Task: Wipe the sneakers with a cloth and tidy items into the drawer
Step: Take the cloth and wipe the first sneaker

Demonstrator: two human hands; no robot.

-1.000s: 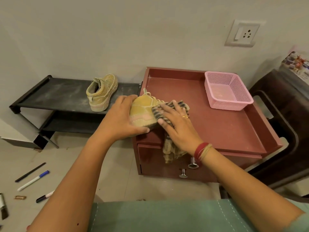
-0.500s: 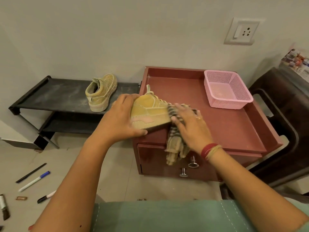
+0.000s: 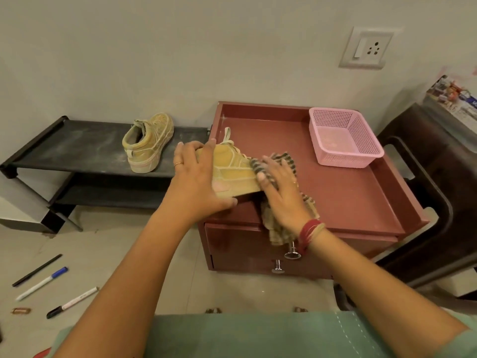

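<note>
A tan sneaker (image 3: pixel 233 171) lies on its side at the front left corner of the maroon drawer unit (image 3: pixel 343 187). My left hand (image 3: pixel 196 182) grips its heel end. My right hand (image 3: pixel 280 187) presses a checked cloth (image 3: pixel 286 161) against the sneaker's toe end, and the cloth's loose end hangs over the unit's front edge. The second tan sneaker (image 3: pixel 148 143) stands upright on the top shelf of the black shoe rack (image 3: pixel 77 148). The unit's drawers are closed, with two metal knobs (image 3: pixel 293 253) on the front.
A pink mesh basket (image 3: pixel 344 139) stands at the unit's back right. Pens (image 3: pixel 42 282), a black stick (image 3: pixel 37 270) and a small brown clip (image 3: pixel 22 310) lie on the floor at the left. A dark plastic chair (image 3: pixel 436 192) stands to the right. A wall socket (image 3: pixel 367 49) is above.
My right hand has slid the cloth along the sneaker toward its toe and back, and the sneaker has shifted a little to the right on the unit. My left hand keeps its grip.
</note>
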